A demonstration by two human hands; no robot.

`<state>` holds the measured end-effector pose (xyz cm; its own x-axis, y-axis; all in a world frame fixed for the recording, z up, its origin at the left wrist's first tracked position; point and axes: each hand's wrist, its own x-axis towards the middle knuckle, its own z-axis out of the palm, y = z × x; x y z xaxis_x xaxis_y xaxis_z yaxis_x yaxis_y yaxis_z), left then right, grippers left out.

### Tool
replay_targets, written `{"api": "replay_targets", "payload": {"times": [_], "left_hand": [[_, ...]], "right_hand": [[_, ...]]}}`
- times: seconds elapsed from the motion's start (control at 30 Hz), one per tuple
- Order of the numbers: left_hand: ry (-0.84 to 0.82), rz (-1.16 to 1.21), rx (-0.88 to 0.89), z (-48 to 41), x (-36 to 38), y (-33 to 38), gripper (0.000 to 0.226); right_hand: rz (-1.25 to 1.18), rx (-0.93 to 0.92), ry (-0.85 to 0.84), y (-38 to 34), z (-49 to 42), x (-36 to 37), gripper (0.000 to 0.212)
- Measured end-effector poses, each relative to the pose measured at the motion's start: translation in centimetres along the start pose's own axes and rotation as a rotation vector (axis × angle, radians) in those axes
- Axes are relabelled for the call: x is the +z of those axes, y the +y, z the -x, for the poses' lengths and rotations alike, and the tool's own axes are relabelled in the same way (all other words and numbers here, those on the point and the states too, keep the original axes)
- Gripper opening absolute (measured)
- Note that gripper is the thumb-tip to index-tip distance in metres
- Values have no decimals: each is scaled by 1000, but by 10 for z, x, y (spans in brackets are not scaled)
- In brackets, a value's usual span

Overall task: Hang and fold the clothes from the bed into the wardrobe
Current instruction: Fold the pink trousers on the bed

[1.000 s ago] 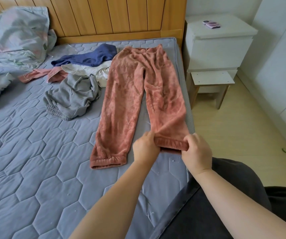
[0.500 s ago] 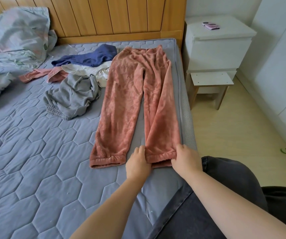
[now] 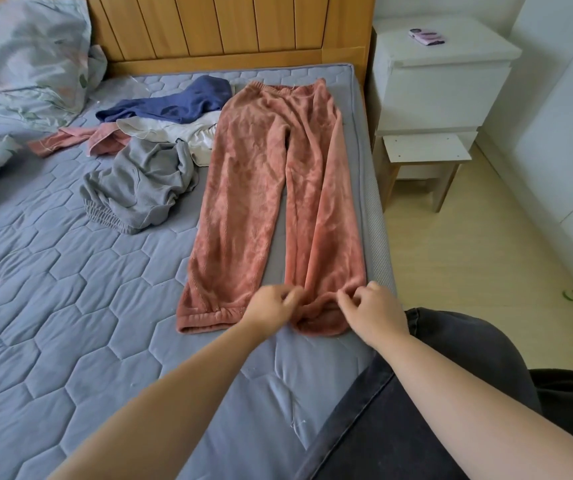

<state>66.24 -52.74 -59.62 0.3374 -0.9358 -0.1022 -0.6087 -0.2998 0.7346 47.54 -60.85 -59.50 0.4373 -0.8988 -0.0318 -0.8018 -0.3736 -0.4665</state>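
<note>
Settling onto the quilted mattress, the cuff of the pink fleece trousers that was held lifted in a two-handed pinch a second ago now lies down again, slightly bunched, level with the other cuff at lower centre of the frame. That suggests the trousers are now spread full length and ready for folding, probably one leg over the other; nothing has gone to the wardrobe yet. The left hand sits at the inner edge of that cuff and the right hand at its outer edge, near the mattress border. Both have curled fingers blurred by motion, so I cannot tell whether they are pinching the fleece or have just let it go. The trousers run from the hands up to the waistband near the wooden headboard, along the right side of the bed. To their left, at upper centre, a grey garment, a navy one and a white one lie crumpled and unsorted, well apart from both hands.
</note>
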Motion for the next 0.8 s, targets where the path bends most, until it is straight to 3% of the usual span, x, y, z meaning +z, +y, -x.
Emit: {"api": "replay_targets", "payload": {"times": [0.07,0.13,0.33,0.4,0.47,0.57,0.67,0.73,0.8], "left_hand": [[175,133,-239,-20,-6,0,25],[222,92,-333,-37,-7,0,15],[134,-315,-299,-67,13,10,33],[77,-526,-222,-72,20,15,27],[61,-588,-191,-75,21,15,21],[120,-344,-276,-77,9,-4,30],[218,144,-512,-73,-6,-16,34],[184,496,-695,-68,-9,-18,27],[92,618,-761,-65,-7,-16,24]], "right_hand": [[-200,91,189,0,-9,-2,37],[-184,106,221,2,-20,-1,30],[-75,114,27,8,-48,11,40],[50,95,-6,9,-53,16,35],[145,83,-30,12,-56,17,23],[59,130,11,20,-54,18,15],[-115,279,83,26,-53,17,13],[-186,395,26,29,-55,15,22],[-216,457,-38,31,-57,12,39]]}}
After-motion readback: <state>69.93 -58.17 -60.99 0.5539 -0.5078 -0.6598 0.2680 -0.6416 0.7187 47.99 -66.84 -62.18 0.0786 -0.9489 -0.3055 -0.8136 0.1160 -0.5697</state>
